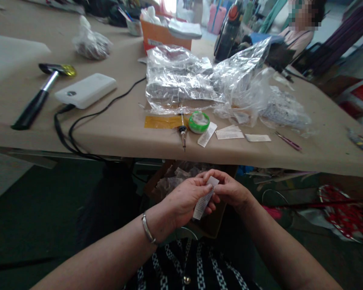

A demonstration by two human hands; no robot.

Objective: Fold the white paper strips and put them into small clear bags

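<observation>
In front of my lap, below the table edge, both hands meet at a small white printed strip (202, 204). My left hand (186, 198) is closed on it, thumb on top and fingers beneath. At the strip's upper end, my right hand (228, 188) pinches with thumb and forefinger; its other fingertips are partly hidden. Similar printed strips (230, 133) lie on the table beyond. Near them are a round green tin (199, 122), a pen-like tool with a thin metal tip (183, 137) and small tweezers (288, 141).
Clear plastic bags (184, 78) cover the table's middle. To the left lie a white power bank (86, 89) with a black cable (109, 100) and a hammer (45, 90). An orange box (166, 36) and a dark bottle (228, 34) stand behind. A cardboard box (219, 221) sits below my hands.
</observation>
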